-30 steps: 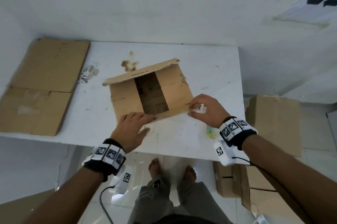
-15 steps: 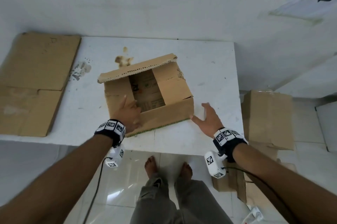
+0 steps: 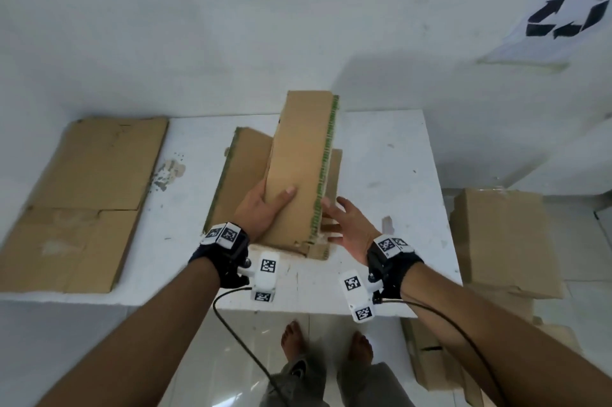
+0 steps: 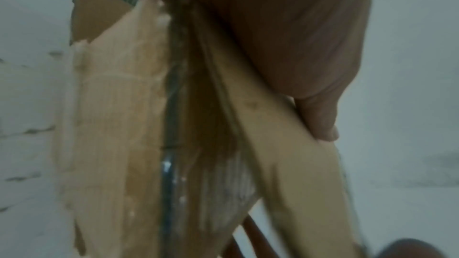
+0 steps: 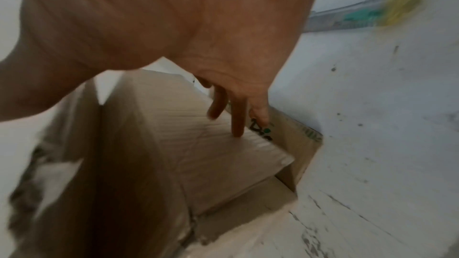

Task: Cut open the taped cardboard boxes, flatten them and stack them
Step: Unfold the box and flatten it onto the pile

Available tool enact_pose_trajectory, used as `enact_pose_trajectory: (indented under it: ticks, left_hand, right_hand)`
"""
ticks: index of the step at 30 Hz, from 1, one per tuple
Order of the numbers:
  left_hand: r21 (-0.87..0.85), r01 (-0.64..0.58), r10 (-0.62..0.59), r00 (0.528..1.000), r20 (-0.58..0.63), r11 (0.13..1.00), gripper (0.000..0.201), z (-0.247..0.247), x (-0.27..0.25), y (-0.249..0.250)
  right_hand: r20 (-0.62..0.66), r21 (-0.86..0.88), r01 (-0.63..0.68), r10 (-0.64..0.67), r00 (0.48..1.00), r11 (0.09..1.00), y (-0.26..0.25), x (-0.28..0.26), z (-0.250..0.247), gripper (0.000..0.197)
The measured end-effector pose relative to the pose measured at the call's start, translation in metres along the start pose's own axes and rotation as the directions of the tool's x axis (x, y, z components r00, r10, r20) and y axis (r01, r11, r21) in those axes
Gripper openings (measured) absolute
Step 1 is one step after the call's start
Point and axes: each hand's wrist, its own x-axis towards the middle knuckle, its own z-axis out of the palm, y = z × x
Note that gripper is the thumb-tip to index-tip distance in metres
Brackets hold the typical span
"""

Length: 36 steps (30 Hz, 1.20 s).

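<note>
A white surface [image 3: 381, 174], scuffed and flecked with dark marks, stands against a white wall [image 3: 198, 25] that carries a sheet with a black recycling sign [image 3: 569, 6]. On the surface's left end lies a flattened cardboard sheet [image 3: 82, 201], hanging a little over the edge. More cardboard boxes [image 3: 503, 241] are piled on the pale tiled floor [image 3: 258, 350] to the right, and the person's bare feet [image 3: 294, 343] show below the near edge. A yellow-and-green utility knife [image 5: 387, 9] lies on the surface beside the right hand. In the middle of the surface the opened cardboard box [image 3: 298, 174] stands tipped up on its near end, one brown panel raised with a green-printed corrugated edge, other flaps spread beneath it. The left hand [image 3: 261, 211] is the grip grasping that raised panel, thumb on its face. The right hand [image 3: 347, 227] is released, fingers spread against the box's right side.
</note>
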Motion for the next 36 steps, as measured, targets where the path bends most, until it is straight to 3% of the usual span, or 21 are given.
enact_pose_trajectory:
  ticks: [3,5,9,12,14,16,18,21,23,25,27,29,31,33,35,36]
  left_hand:
    - [-0.121,0.085,-0.091,0.995,-0.039,0.989,0.075,-0.007,0.011,-0.009]
    - [-0.154,0.05,-0.059,0.997,-0.052,0.987,0.065,-0.011,0.015,-0.009]
    - [-0.088,0.041,-0.05,0.993,-0.102,0.995,0.054,-0.026,0.022,-0.004]
    - [0.166,0.085,-0.041,0.968,-0.247,0.982,0.07,-0.05,0.026,-0.005]
    - [0.469,0.167,-0.023,0.955,-0.297,0.867,0.082,-0.07,0.022,-0.008]
    - [0.624,0.176,-0.036,0.972,-0.23,0.761,0.092,-0.08,0.01,-0.01]
    - [0.652,0.126,-0.035,0.988,-0.151,0.748,0.102,-0.082,-0.011,-0.016]
    - [0.539,-0.006,0.037,0.998,-0.046,0.842,0.102,-0.067,-0.064,-0.026]
    - [0.351,-0.019,0.016,1.0,0.009,0.936,0.106,-0.045,-0.088,-0.031]
    - [0.248,-0.003,0.017,0.998,-0.053,0.969,0.119,-0.024,-0.086,-0.036]
    - [0.257,-0.05,0.092,0.983,-0.157,0.965,0.121,-0.009,-0.069,-0.032]
    - [0.331,-0.091,0.174,0.957,-0.23,0.939,0.108,-0.002,-0.054,-0.023]
    - [0.347,0.05,0.085,0.929,-0.361,0.937,0.099,-0.002,-0.045,-0.014]
    - [0.29,0.177,-0.026,0.889,-0.458,0.941,0.093,-0.006,-0.039,-0.014]
    - [0.263,0.174,-0.043,0.898,-0.437,0.949,0.095,-0.01,-0.034,-0.021]
    - [0.238,0.173,-0.057,0.902,-0.428,0.956,0.091,-0.014,-0.034,-0.024]
  right_hand:
    - [-0.086,-0.164,-0.043,0.029,0.996,0.985,-0.005,0.006,0.004,0.142]
    - [-0.082,-0.253,-0.106,0.088,0.993,0.962,0.003,0.009,0.008,0.154]
    - [-0.029,-0.201,-0.022,0.017,0.999,0.979,0.013,0.013,0.026,0.126]
    - [-0.245,-0.239,0.093,-0.153,0.957,0.966,-0.002,0.016,0.03,0.108]
    - [-0.378,-0.359,0.132,-0.274,0.885,0.924,-0.019,0.016,0.027,0.084]
    - [-0.418,-0.45,0.162,-0.368,0.831,0.878,-0.035,0.015,0.025,0.073]
    - [-0.424,-0.512,0.187,-0.435,0.794,0.839,-0.052,0.013,0.028,0.06]
    - [-0.363,-0.562,0.289,-0.545,0.756,0.775,-0.073,0.0,0.042,0.037]
    - [-0.186,-0.596,0.426,-0.633,0.751,0.681,-0.077,-0.017,0.059,0.033]
    - [0.109,-0.652,0.556,-0.662,0.741,0.515,-0.067,-0.03,0.077,0.049]
    - [0.354,-0.709,0.618,-0.587,0.728,0.338,-0.049,-0.037,0.088,0.062]
    - [0.421,-0.779,0.58,-0.487,0.765,0.238,-0.035,-0.036,0.09,0.07]
    - [0.421,-0.799,0.545,-0.412,0.808,0.254,-0.029,-0.027,0.083,0.077]
    - [0.439,-0.749,0.573,-0.4,0.805,0.332,-0.032,-0.017,0.074,0.068]
    - [0.336,-0.723,0.552,-0.486,0.806,0.416,-0.04,-0.007,0.066,0.061]
    - [0.268,-0.717,0.524,-0.513,0.815,0.459,-0.047,-0.003,0.063,0.071]
